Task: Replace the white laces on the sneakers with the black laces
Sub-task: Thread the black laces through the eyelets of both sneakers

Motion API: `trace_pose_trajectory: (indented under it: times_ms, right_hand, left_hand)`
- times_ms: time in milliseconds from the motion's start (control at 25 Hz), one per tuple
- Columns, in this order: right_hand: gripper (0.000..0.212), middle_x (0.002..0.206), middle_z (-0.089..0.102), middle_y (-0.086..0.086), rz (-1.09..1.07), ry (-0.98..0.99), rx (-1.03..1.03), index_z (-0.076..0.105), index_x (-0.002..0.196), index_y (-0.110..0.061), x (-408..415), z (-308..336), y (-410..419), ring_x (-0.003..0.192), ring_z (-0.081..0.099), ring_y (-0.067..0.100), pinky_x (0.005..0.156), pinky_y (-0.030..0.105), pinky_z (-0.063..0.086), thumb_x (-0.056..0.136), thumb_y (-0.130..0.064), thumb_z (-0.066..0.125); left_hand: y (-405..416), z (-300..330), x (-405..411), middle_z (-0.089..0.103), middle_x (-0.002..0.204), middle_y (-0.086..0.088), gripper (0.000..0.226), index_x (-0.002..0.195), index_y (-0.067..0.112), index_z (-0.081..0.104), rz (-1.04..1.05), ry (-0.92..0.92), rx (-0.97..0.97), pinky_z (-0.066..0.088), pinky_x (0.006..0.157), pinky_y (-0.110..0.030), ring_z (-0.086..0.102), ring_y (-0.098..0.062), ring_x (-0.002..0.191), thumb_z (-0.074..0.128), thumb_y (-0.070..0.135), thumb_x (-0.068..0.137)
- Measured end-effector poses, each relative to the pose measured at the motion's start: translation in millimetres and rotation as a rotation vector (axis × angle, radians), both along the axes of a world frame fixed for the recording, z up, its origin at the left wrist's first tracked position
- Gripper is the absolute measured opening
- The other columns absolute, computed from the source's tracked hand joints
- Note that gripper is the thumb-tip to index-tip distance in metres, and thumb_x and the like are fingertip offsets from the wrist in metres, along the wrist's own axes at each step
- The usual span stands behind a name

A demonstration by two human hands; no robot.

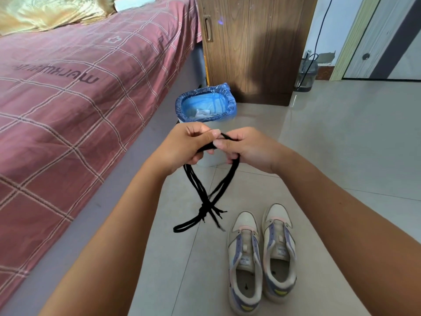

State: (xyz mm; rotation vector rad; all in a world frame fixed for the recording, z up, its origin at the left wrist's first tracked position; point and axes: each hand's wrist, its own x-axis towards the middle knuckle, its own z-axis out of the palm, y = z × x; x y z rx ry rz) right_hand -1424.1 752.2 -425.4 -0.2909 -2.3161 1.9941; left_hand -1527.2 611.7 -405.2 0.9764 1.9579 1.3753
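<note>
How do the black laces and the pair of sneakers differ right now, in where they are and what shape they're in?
The black laces hang in the air, pinched by the left hand and the right hand; the sneakers sit untouched on the floor. The laces are dark and tangled in a knot near their lower ends; the sneakers are pale, with purple panels, and stand neatly side by side. The sneakers show no laces, so both wait for threading.

left hand [182, 149] and right hand [248, 149] pinching knotted black laces [205, 201], laceless sneakers [262, 254] on floor below
</note>
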Motion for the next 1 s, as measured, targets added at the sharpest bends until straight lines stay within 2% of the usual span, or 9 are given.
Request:
trace_pose_trajectory:
  times_ms: [80, 240, 320, 440, 640, 720, 800, 920, 1000]
  right_hand:
    - [0.019, 0.055, 0.035, -0.004, -0.061, 0.04, -0.081, 0.057, 0.078, -0.007, 4.5, -2.4, 6.3, 0.051, 0.033, 0.009, 0.062, 0.027, 0.041, 0.094, -0.018, 0.056]
    - [0.016, 0.051, 0.032, -0.009, -0.297, 0.106, -0.305, 0.056, 0.08, -0.012, 20.3, 1.8, 41.6, 0.045, 0.028, 0.006, 0.054, 0.024, 0.034, 0.095, -0.017, 0.055]
    - [0.016, 0.05, 0.031, -0.01, -0.399, 0.082, -0.324, 0.055, 0.08, -0.013, 35.9, 4.6, 68.7, 0.044, 0.028, 0.006, 0.051, 0.022, 0.033, 0.095, -0.019, 0.054]
    - [0.017, 0.052, 0.033, -0.009, -0.417, 0.024, -0.282, 0.055, 0.078, -0.014, 61.6, -1.3, 104.9, 0.046, 0.029, 0.007, 0.052, 0.023, 0.032, 0.094, -0.02, 0.054]
    - [0.02, 0.064, 0.054, -0.002, -0.36, -0.014, -0.106, 0.073, 0.091, -0.009, 82.0, -10.1, 129.6, 0.057, 0.047, 0.009, 0.055, 0.021, 0.043, 0.091, -0.024, 0.059]
    - [0.022, 0.061, 0.05, -0.003, -0.371, -0.031, -0.055, 0.073, 0.086, -0.012, 83.0, -9.8, 135.2, 0.054, 0.044, 0.009, 0.051, 0.02, 0.041, 0.092, -0.026, 0.058]
    - [0.025, 0.055, 0.039, -0.005, -0.395, -0.077, 0.049, 0.07, 0.084, -0.013, 86.7, -7.6, 143.3, 0.05, 0.033, 0.009, 0.045, 0.017, 0.034, 0.095, -0.028, 0.053]
    - [0.029, 0.057, 0.039, -0.004, -0.596, -0.128, 0.237, 0.067, 0.081, -0.017, 103.2, 4.8, 166.7, 0.05, 0.031, 0.011, 0.046, 0.021, 0.031, 0.097, -0.034, 0.05]
    - [0.029, 0.058, 0.042, -0.002, -0.775, -0.075, 0.263, 0.067, 0.079, -0.02, 122.4, 20.3, 185.3, 0.048, 0.034, 0.01, 0.046, 0.022, 0.032, 0.096, -0.036, 0.05]
  left_hand:
    - [-7.6, -2.2, -6.6, 0.055, 0.052, -0.001, 0.023, 0.072, 0.015, 0.061, -0.005, 0.0, -0.03, 0.024, 0.037, -0.014, 0.033, -0.009, 0.035, 0.061, 0.028, 0.09]
    - [-23.1, -2.0, -17.5, 0.034, 0.047, 0.003, 0.03, 0.073, 0.013, 0.068, 0.078, -0.014, -0.059, 0.018, 0.041, -0.016, 0.022, -0.01, 0.041, 0.065, 0.042, 0.079]
    - [-31.3, -2.0, -25.3, 0.028, 0.049, 0.003, 0.034, 0.076, 0.005, 0.069, 0.137, 0.013, -0.067, 0.018, 0.042, -0.018, 0.021, -0.012, 0.045, 0.062, 0.037, 0.086]
    - [-41.2, -7.3, -34.1, 0.028, 0.055, -0.002, 0.044, 0.083, -0.011, 0.06, 0.215, 0.062, -0.114, 0.021, 0.042, -0.019, 0.021, -0.012, 0.046, 0.062, 0.032, 0.088]
    - [-41.3, -14.9, -36.6, 0.045, 0.053, 0.003, 0.008, 0.088, 0.006, 0.066, 0.238, 0.092, -0.168, 0.031, 0.046, -0.018, 0.032, -0.012, 0.049, 0.063, 0.014, 0.088]
    - [-35.5, -18.7, -36.6, 0.048, 0.051, 0.005, 0.004, 0.086, 0.007, 0.065, 0.241, 0.117, -0.205, 0.032, 0.041, -0.012, 0.034, -0.007, 0.042, 0.064, 0.01, 0.087]
    - [-19.0, -18.2, -34.6, 0.046, 0.058, -0.002, 0.005, 0.086, 0.007, 0.065, 0.221, 0.127, -0.244, 0.031, 0.039, -0.011, 0.033, -0.009, 0.043, 0.065, 0.012, 0.088]
    - [30.4, -6.6, -23.3, 0.045, 0.063, -0.001, 0.01, 0.078, 0.014, 0.063, 0.182, 0.193, -0.19, 0.034, 0.043, -0.012, 0.034, -0.01, 0.047, 0.066, 0.016, 0.087]
    - [71.4, 2.5, -2.3, 0.044, 0.059, 0.003, 0.02, 0.069, 0.02, 0.059, 0.114, 0.217, -0.128, 0.036, 0.043, -0.012, 0.037, -0.005, 0.046, 0.067, 0.017, 0.087]
